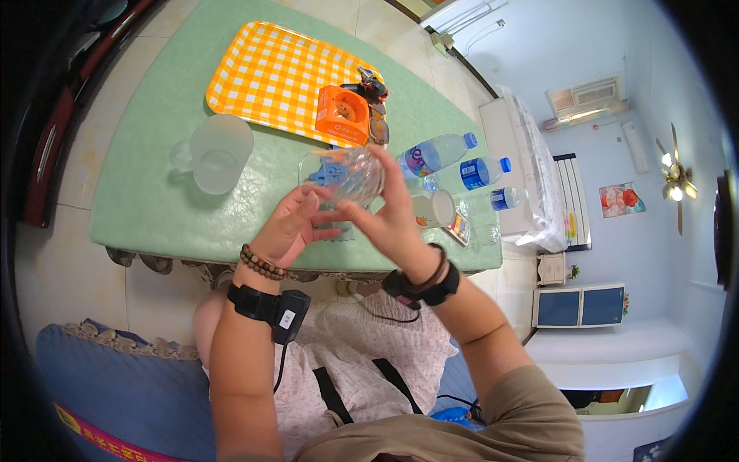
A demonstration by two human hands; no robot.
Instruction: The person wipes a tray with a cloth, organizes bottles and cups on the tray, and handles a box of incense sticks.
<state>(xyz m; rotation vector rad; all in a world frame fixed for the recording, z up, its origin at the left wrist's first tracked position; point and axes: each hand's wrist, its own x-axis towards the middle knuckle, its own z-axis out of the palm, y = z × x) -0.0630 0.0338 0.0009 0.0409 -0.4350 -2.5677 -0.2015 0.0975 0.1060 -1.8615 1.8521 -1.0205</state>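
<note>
My right hand [392,213] holds a clear faceted drinking glass [361,176] tipped on its side above the table, thumb and forefinger spread around its base end. My left hand [291,222] is at the glass's lower side with its fingers apart; whether it grips the glass is unclear. Behind the glass, partly seen through it, lies a blue object [329,173] of unclear kind. To the left, a frosted mug [222,150] with a handle rests on the green tablecloth [156,219]. Right of my right hand is a pale cup [433,209] with a strawberry print.
A yellow-checked tray [271,75] bears an orange box [342,115], a dark object [369,86] and sunglasses [378,126] at its edge. On the right lie a large plastic bottle [436,155], two smaller bottles [484,172] [502,198], a phone-like flat object [459,228] and clear glassware [486,234].
</note>
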